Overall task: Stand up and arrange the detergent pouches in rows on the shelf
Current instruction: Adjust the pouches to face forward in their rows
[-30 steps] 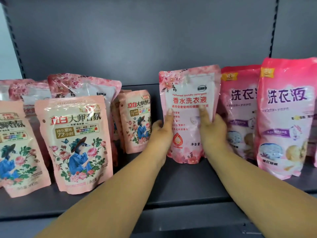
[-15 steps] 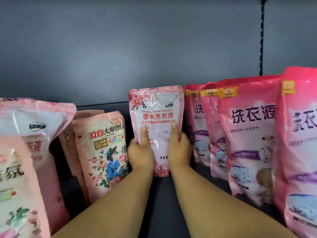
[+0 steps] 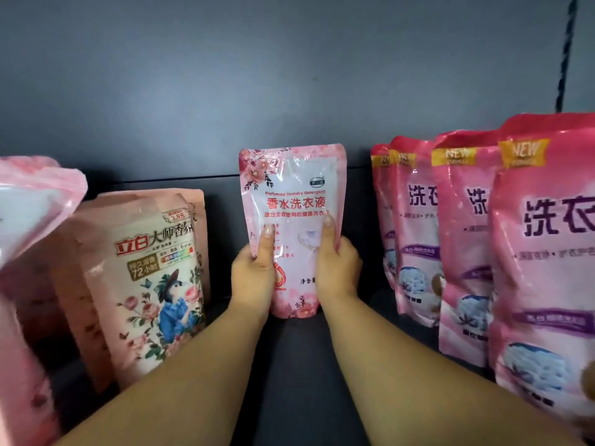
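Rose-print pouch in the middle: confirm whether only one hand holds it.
No: the left hand and right hand both grip the rose-print pouch.

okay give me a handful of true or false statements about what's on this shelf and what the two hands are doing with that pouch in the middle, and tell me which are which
1. Both hands hold the floral pink pouch upright, left hand and right hand on its two sides. True.
2. The pouch carries the English words "Perfumed laundry detergent". True.
3. The bright pink NEW pouches stand to the left of the held pouch. False: they stand in a row to its right.
4. The peach pouch with a figure in a blue dress lies flat on the shelf. False: it stands upright, left of the hands.
5. The held pouch leans on the peach pouch. False: a gap separates them.
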`<state>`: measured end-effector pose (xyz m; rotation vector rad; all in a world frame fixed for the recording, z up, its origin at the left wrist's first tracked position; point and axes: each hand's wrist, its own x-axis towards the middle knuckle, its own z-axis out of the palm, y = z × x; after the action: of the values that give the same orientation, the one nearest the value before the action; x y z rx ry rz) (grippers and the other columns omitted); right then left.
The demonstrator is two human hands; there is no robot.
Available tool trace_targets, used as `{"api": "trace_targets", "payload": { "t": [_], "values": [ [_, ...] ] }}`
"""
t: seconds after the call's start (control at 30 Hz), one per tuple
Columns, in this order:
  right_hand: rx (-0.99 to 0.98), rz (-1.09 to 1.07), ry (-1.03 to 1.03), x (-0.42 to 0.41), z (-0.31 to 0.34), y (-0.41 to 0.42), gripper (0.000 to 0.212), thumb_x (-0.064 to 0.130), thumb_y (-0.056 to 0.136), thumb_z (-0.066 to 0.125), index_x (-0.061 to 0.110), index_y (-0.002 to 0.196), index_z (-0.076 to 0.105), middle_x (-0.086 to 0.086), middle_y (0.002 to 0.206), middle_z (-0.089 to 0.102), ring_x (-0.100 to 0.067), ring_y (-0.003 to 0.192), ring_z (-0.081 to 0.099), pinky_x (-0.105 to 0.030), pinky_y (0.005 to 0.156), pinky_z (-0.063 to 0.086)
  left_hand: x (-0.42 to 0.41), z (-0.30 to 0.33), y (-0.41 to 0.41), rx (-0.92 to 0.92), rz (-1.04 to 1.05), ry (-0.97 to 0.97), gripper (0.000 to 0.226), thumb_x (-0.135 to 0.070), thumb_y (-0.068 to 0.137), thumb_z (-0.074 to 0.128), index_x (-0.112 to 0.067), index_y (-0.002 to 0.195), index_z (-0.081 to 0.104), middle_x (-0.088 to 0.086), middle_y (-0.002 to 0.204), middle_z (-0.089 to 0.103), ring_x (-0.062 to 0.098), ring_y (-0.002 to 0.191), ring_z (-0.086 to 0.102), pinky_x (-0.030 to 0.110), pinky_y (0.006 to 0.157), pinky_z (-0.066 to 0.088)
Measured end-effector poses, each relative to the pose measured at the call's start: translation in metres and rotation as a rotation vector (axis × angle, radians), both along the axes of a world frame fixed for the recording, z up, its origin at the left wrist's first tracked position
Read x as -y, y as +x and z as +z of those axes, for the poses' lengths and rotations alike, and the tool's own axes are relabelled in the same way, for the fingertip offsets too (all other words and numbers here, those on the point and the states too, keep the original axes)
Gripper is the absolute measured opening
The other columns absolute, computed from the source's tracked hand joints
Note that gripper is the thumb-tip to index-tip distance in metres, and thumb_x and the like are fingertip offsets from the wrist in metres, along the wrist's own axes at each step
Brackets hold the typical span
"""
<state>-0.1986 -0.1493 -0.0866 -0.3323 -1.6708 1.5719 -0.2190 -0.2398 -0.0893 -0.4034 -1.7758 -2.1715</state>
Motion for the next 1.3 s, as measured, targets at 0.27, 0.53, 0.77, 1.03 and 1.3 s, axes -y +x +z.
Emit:
{"api": "trace_targets", "payload": {
  "t": [0.27, 0.53, 0.77, 1.03, 1.3],
  "values": [
    [-0.017, -0.141, 0.041, -0.021, 0.002, -0.017, 0.055, 0.05, 0.091, 0.043, 0.0, 0.094, 0.063, -0.019, 0.096, 0.067, -0.035, 0.091, 0.061, -0.027, 0.069, 0.041, -0.038, -0.003, -0.01, 0.038, 0.2, 0.031, 0.043, -0.049, 0.087, 0.051, -0.012, 0.066, 0.053, 0.0, 0.065, 0.056, 0.021, 0.071, 0.053, 0.028, 0.07, 0.044],
    [0.044, -0.257, 0.13, -0.028, 0.003, -0.015, 0.059, 0.056, 0.092, 0.033, 0.004, 0.097, 0.061, -0.019, 0.1, 0.065, -0.036, 0.093, 0.06, -0.032, 0.071, 0.043, -0.041, -0.002, -0.012, -0.043, 0.191, -0.027, 0.041, -0.049, 0.089, 0.047, -0.013, 0.069, 0.051, -0.001, 0.066, 0.055, 0.02, 0.072, 0.052, 0.027, 0.069, 0.042],
    [0.089, -0.147, 0.08, -0.031, 0.001, -0.009, 0.06, 0.057, 0.092, 0.034, 0.004, 0.101, 0.06, -0.018, 0.105, 0.064, -0.036, 0.097, 0.06, -0.031, 0.078, 0.045, -0.03, -0.003, 0.001, 0.08, 0.058, -0.102, 0.039, -0.053, 0.088, 0.047, -0.018, 0.07, 0.05, -0.002, 0.065, 0.055, 0.021, 0.072, 0.053, 0.032, 0.079, 0.046],
    [0.286, -0.255, 0.438, -0.013, -0.009, 0.051, 0.042, 0.034, 0.093, 0.046, 0.0, 0.119, 0.049, -0.021, 0.123, 0.051, -0.036, 0.113, 0.049, -0.037, 0.087, 0.04, 0.008, 0.001, 0.087, 0.1, 0.192, -0.294, 0.031, -0.024, 0.097, 0.04, -0.006, 0.116, 0.056, 0.008, 0.108, 0.06, 0.025, 0.109, 0.053, 0.019, 0.076, 0.029],
    [0.02, 0.204, 0.388, 0.086, 0.058, 0.152, 0.029, 0.037, 0.093, 0.048, 0.018, 0.078, 0.064, -0.009, 0.094, 0.067, -0.025, 0.092, 0.06, -0.03, 0.086, 0.048, 0.13, 0.049, 0.207, -0.453, 0.172, -0.412, 0.026, -0.029, 0.093, 0.05, -0.016, 0.11, 0.063, -0.016, 0.095, 0.058, -0.001, 0.095, 0.051, -0.002, 0.079, 0.031]
  ]
}}
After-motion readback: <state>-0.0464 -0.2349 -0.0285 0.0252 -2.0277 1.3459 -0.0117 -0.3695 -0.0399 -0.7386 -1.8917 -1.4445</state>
